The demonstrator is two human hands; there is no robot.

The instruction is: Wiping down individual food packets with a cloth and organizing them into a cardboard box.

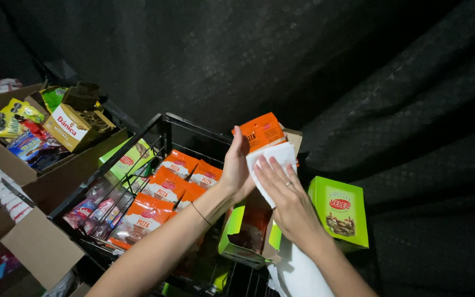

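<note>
**Orange packet wiped over the wire rack**

Here we are: the left hand [236, 165] is wrapped around a flat orange foil-like snack packet [260, 131], fingers closed on its left edge, holding it upright above the black wire display rack [158, 132]. The right hand [287, 201] lies flat and spread, pressing a white soft cloth [273, 157] against the packet's lower face; the cloth's loose tail hangs away toward 6 o'clock. So the packet sits in mid-air, at 12 o'clock from both wrists.

Risk, as I judge it: that glossy packet looks slippery and is pinched on one side only, so a firm push from the cloth could twist it free and drop it onto the row of matching orange packets [163, 187] at 9 o'clock. The dangling cloth could also snag the rack's thin bars.

Textures: crinkly film on the packets, stiff card on the lime-green rectangular box [341, 212] at 3 o'clock, rough brown cardboard carton [6, 159] at far 9 o'clock, matte black draped fabric [303, 55] behind.
</note>
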